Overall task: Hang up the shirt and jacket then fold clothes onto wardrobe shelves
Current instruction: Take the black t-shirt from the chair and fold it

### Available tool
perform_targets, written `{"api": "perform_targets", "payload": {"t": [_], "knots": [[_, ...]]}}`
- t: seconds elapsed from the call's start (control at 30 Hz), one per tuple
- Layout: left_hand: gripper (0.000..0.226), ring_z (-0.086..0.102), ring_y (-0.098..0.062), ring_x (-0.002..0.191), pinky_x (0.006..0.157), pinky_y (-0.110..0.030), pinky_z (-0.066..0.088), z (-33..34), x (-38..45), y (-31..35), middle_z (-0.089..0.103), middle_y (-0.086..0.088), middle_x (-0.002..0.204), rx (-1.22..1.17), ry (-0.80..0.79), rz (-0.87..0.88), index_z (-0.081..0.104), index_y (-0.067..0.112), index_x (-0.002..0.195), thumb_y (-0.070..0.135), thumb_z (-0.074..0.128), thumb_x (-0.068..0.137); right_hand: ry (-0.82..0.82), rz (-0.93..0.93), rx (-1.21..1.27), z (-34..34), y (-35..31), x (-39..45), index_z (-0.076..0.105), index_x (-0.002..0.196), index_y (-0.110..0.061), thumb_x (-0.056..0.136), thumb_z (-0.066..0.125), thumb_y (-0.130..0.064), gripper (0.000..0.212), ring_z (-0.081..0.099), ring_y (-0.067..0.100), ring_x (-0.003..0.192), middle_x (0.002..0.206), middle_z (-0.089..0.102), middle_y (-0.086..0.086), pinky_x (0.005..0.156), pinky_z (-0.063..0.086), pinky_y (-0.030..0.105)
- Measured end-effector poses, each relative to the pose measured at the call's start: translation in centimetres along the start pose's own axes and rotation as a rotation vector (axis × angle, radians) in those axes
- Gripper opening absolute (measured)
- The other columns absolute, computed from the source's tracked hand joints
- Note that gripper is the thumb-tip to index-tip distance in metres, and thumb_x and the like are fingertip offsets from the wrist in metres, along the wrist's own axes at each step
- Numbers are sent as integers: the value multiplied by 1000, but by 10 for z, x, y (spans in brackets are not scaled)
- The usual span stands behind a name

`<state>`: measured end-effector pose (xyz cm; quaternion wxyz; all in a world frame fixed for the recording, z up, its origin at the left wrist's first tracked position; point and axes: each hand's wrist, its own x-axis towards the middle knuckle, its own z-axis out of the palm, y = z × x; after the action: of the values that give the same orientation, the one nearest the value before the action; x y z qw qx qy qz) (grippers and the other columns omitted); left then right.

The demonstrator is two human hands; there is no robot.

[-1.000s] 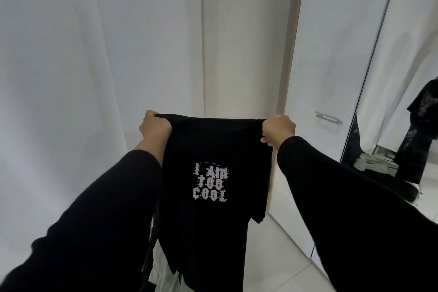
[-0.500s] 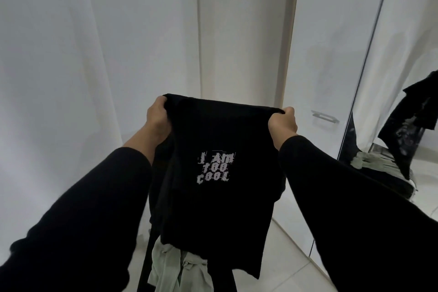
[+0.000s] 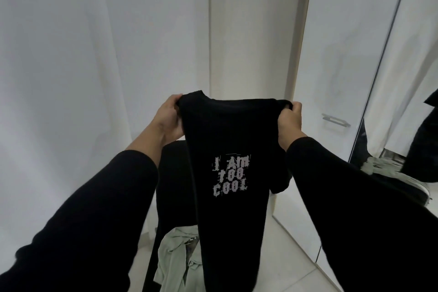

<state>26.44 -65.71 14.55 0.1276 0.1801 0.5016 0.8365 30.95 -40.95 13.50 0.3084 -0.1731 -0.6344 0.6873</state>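
White wardrobe doors (image 3: 142,54) fill the room's far side above a pale tiled floor (image 3: 284,256), with a mirror (image 3: 407,102) at right. A black T-shirt (image 3: 227,140) printed "I AM TOO COOL" hangs in mid-air, left hand (image 3: 169,118) and right hand (image 3: 290,123) fingers clamped on its shoulders. A pale green garment (image 3: 175,258) lies below.

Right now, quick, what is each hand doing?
Left hand: closed, fingers gripping the top left edge of the black cotton T-shirt with pale lettering.
Right hand: closed, gripping its top right edge.
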Motion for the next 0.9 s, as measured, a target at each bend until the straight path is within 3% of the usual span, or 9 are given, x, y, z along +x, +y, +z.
{"api": "perform_targets", "payload": {"t": [0.13, 0.23, 0.33, 0.43, 0.6, 0.77, 0.9], "knots": [[34, 70, -16, 87, 70, -30, 58, -1, -2, -3, 71, -4, 103, 179, -74, -61, 62, 10, 116, 23, 34, 101, 4, -11, 15, 1, 1, -1, 42, 107, -21, 98, 26, -11, 21, 47, 12, 74, 88, 47, -2, 61, 42, 24], [32, 67, -16, 84, 70, -36, 54, -5, -3, -1, 68, 1, 98, 344, -153, -79, 55, 17, 119, 24, 28, 103, 15, -6, 35, -1, 5, 0, 43, 106, -20, 99, 26, -12, 20, 47, 11, 73, 85, 46, -3, 64, 42, 24], [27, 68, -15, 78, 67, -40, 52, -7, -5, -2, 69, 6, 90, 279, -188, -85, 51, 22, 111, 23, 25, 103, 37, -7, 57, -3, 6, 1, 43, 103, -20, 99, 27, -13, 18, 47, 11, 73, 84, 47, -4, 68, 43, 26], [24, 70, -15, 78, 73, -41, 49, -2, -6, -6, 70, 6, 87, 151, -218, -73, 47, 20, 109, 21, 24, 102, 56, -1, 88, -4, 4, 4, 43, 102, -21, 98, 28, -12, 18, 48, 12, 76, 84, 47, -5, 74, 45, 29], [34, 72, -15, 80, 72, -35, 59, 9, -5, -7, 73, 0, 85, -41, -176, -86, 59, 16, 107, 25, 27, 102, 38, 18, 151, -3, 1, 3, 45, 114, -20, 99, 25, -11, 27, 48, 11, 75, 86, 46, -5, 75, 47, 30], [48, 73, -21, 77, 69, -34, 60, 13, -3, -6, 74, -8, 85, -107, -150, -108, 74, 8, 90, 27, 32, 102, -175, 164, 308, 2, -5, 1, 52, 108, -17, 99, 33, -22, 22, 58, 23, 95, 98, 58, 4, 93, 51, 39], [48, 73, -21, 80, 74, -33, 60, 12, -4, -6, 73, -9, 90, -66, -135, -120, 74, 7, 91, 30, 33, 101, -468, 302, 369, 1, -7, -8, 60, 98, -10, 100, 36, -27, 28, 60, 24, 84, 90, 61, 8, 91, 49, 39]]}}
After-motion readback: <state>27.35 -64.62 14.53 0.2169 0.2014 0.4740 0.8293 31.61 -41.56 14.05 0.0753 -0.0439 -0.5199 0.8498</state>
